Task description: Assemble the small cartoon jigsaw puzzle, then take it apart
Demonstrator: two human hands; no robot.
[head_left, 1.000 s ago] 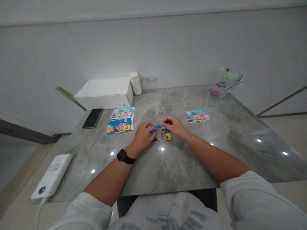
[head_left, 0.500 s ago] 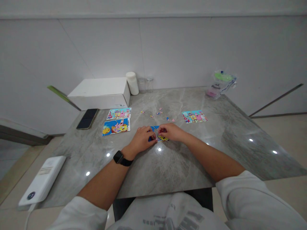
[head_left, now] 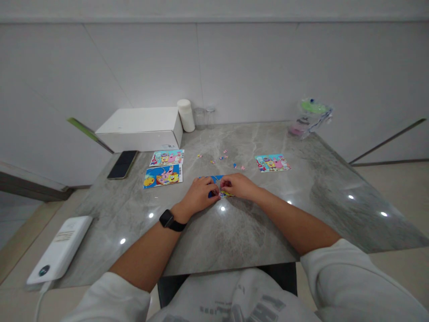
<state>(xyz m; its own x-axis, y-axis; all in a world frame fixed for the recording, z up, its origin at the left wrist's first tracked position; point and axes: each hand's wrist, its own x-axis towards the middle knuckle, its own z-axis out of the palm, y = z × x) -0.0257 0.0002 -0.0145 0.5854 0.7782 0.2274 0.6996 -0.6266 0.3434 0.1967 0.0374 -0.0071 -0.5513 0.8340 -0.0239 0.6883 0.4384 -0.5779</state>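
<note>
A small jigsaw puzzle (head_left: 228,194) in blue and yellow cartoon print lies on the grey table, largely covered by both hands. My left hand (head_left: 201,194), below a black watch, bends over its left part, with thumb and fingers closed at the puzzle. From the other side my right hand (head_left: 238,185) pinches over the middle, seemingly at a puzzle piece mostly hidden by the fingertips. Several loose puzzle pieces (head_left: 221,158) are scattered just beyond the hands. To the left lie a blue cartoon card (head_left: 163,176) and a turquoise one (head_left: 167,157); another turquoise card (head_left: 273,163) is at the right.
A black phone (head_left: 123,165) lies left of the cards, before a white box (head_left: 139,129). Beside that box stand a white bottle (head_left: 186,116) and two clear glasses (head_left: 205,118). A plastic bag (head_left: 310,118) sits back right; a white power bank (head_left: 60,250) with cable is front left.
Both hands stay at the puzzle with only slight finger movement. More of the puzzle's blue upper edge shows above the left fingers. The whole view has shifted a little.
</note>
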